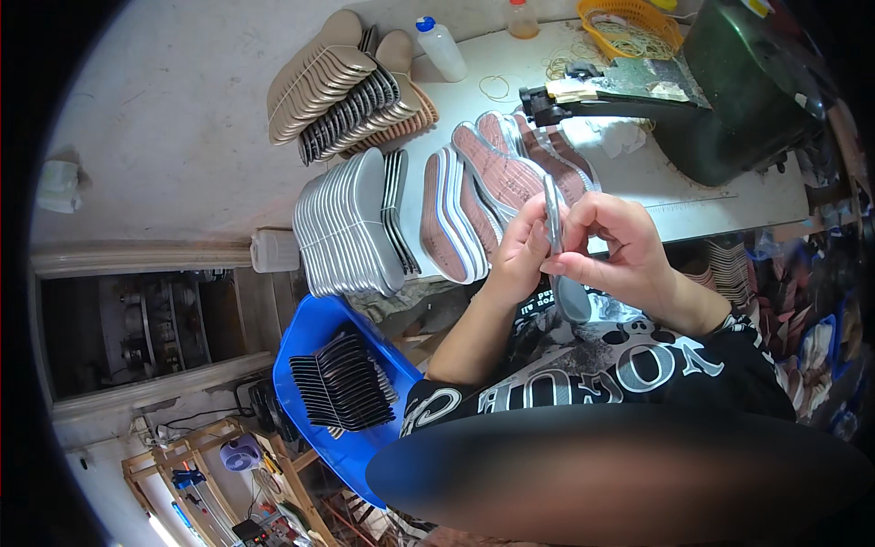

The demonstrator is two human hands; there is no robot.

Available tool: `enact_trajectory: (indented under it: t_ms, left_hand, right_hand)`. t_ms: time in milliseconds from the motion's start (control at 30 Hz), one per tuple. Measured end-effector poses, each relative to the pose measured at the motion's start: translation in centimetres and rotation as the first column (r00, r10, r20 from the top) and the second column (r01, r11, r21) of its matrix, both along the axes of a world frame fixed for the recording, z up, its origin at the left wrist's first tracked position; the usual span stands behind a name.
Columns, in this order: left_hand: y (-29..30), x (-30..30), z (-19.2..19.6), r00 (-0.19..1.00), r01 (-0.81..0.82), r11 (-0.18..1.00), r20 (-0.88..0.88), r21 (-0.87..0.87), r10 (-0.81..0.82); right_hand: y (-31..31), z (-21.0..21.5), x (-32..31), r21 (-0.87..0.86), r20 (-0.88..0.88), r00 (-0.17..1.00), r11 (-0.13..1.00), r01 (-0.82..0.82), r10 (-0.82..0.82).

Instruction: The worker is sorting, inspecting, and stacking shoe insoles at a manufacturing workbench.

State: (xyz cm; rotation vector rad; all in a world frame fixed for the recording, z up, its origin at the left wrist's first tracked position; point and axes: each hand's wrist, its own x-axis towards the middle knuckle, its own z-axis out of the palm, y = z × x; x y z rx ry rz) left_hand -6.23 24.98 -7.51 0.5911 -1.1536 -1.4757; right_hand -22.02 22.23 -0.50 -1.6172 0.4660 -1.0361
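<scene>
Insole (553,219), grey and edge-on, is pinched in my nearly closed left fingers (538,239) and, seemingly, my curled right fingers (585,267).

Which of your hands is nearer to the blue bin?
Left. The left hand is up and to the right of the blue bin in the picture; the right hand is farther right, beyond the grey insole.
</scene>
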Motion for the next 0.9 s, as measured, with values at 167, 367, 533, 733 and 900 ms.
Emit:
enact_trajectory:
  t_ms: [167,367,533,733,900]
  left_hand:
    - [0.4,-0.6,0.2,0.997,0.024,0.994,-0.078,0.105,-0.016]
    - [-0.3,-0.5,0.2,0.99,0.098,0.993,-0.112,0.071,-0.09]
    - [-0.8,0.1,2.1,0.996,-0.085,0.995,-0.036,0.043,0.087]
    - [-3.7,1.5,6.9,0.473,-0.304,0.927,0.81,-0.219,0.346]
    - [-9.0,4.1,7.9,0.335,-0.237,0.942,0.89,-0.238,0.309]
  right_hand:
    - [0.2,0.1,0.1,-0.058,-0.042,0.999,0.998,0.004,-0.006]
    - [0.5,-0.6,0.1,-0.003,-0.028,0.999,0.999,0.037,-0.037]
    - [-0.5,-1.1,-0.3,-0.026,-0.2,0.979,0.999,0.035,-0.039]
    - [-2.2,-0.9,0.6,0.372,-0.147,0.987,0.928,-0.006,0.065]
    - [-5.4,-4.9,2.7,0.605,0.11,0.994,0.795,-0.056,-0.014]
